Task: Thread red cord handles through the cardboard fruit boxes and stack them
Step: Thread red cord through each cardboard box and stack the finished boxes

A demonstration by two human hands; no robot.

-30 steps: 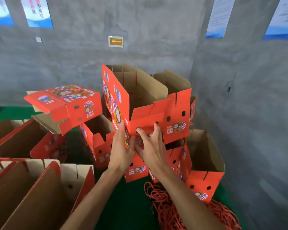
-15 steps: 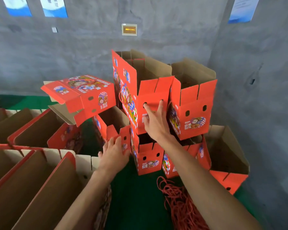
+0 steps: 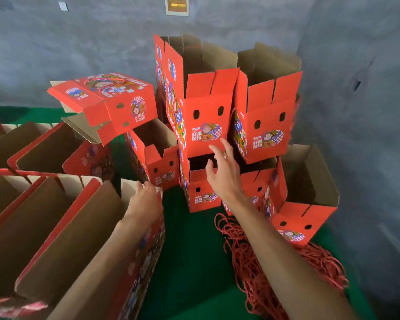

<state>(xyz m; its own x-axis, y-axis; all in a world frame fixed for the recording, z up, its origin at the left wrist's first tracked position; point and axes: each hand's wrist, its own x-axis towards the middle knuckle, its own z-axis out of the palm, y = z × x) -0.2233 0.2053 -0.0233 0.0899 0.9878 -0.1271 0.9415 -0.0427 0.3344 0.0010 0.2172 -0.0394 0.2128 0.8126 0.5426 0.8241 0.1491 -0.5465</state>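
The right hand has let go of the tall box. A second ago both hands held that box. Now it stands by itself on top of the pile, at about 12 o'clock in the picture. The right hand is wide, with its fingers spread out. It floats just below the box and holds nothing.

The left hand has come down to about 8 o'clock. It rests on the top edge of a fresh box in the row of boxes on the left. Its fingers seem to curl over the edge, but I cannot tell if it grips yet.

More red boxes stand in the pile. One box sits just to the right of the tall one. One tipped box leans at 10 o'clock.

The red cords lie in a heap on the green floor at about 5 o'clock, under the right arm.

So I think one box is done and stacked. The next job looks like pulling out the fresh box and getting a cord for it.
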